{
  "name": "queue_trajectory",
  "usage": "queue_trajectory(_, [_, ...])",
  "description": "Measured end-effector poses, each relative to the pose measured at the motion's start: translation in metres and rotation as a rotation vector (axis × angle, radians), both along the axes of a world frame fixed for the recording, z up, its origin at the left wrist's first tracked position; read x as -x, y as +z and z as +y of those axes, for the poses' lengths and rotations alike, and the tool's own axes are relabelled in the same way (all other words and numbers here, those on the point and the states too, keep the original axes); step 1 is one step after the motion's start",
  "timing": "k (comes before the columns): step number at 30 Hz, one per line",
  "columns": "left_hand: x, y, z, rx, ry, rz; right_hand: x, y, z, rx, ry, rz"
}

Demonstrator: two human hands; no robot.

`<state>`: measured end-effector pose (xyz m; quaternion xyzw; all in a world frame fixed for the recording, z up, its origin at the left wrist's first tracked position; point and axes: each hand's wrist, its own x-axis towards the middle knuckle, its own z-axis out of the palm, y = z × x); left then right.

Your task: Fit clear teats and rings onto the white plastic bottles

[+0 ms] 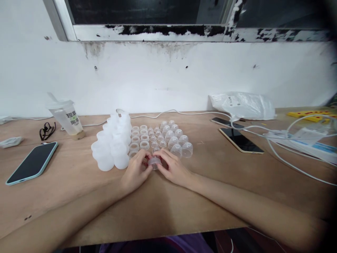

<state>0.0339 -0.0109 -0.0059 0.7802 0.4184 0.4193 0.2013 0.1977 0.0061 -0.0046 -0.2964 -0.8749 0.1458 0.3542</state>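
Between the fingertips of my left hand [138, 168] and my right hand [172, 167] is a small clear plastic ring-shaped piece [154, 162], gripped from both sides just above the table. Beyond my left hand stand white frosted bottles [113, 144] packed in rows. Two columns of translucent rings [135, 139] lie to the right of these bottles. Further right come small clear nipple-shaped pieces [154, 138], then larger clear domed caps [173, 141] in two columns beyond my right hand. My fingers partly cover the nearest pieces of the middle columns.
On the left are a phone [33, 163], black-framed glasses [47, 131] and a drink cup with a straw [65, 116]. A second phone [240, 140], white cables [279, 154], a plastic bag [243, 105] and a power strip [310, 146] lie on the right.
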Motion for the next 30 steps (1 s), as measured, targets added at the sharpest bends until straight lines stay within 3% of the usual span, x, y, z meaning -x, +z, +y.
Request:
queue_trajectory(3, [0.002, -0.001, 0.0, -0.036, 0.008, -0.001, 0.0, 0.0, -0.002, 0.164, 0.031, 0.075])
queue_trajectory(9, [0.004, 0.0, 0.0, -0.138, 0.045, 0.007, 0.003, -0.002, 0.001, 0.852, 0.206, 0.48])
queue_trajectory(12, [0.004, -0.001, -0.001, -0.202, 0.018, 0.057, 0.005, -0.003, 0.006, 1.015, 0.241, 0.549])
queue_trajectory(17, [0.002, 0.003, -0.008, -0.292, -0.024, 0.203, 0.004, -0.003, 0.006, 0.996, 0.279, 0.532])
queue_trajectory(20, [0.006, 0.016, -0.016, -0.432, 0.029, 0.336, 0.002, -0.001, 0.004, 0.962, 0.258, 0.561])
queue_trajectory(24, [0.028, 0.048, -0.025, -0.64, 0.269, 0.462, 0.001, 0.0, 0.004, 0.953, 0.211, 0.56])
queue_trajectory(26, [0.044, 0.063, -0.026, -0.632, 0.385, 0.531, 0.002, 0.0, 0.005, 0.954, 0.215, 0.551])
queue_trajectory(30, [0.068, 0.079, -0.02, -0.554, 0.442, 0.752, 0.003, 0.0, 0.005, 0.952, 0.226, 0.534])
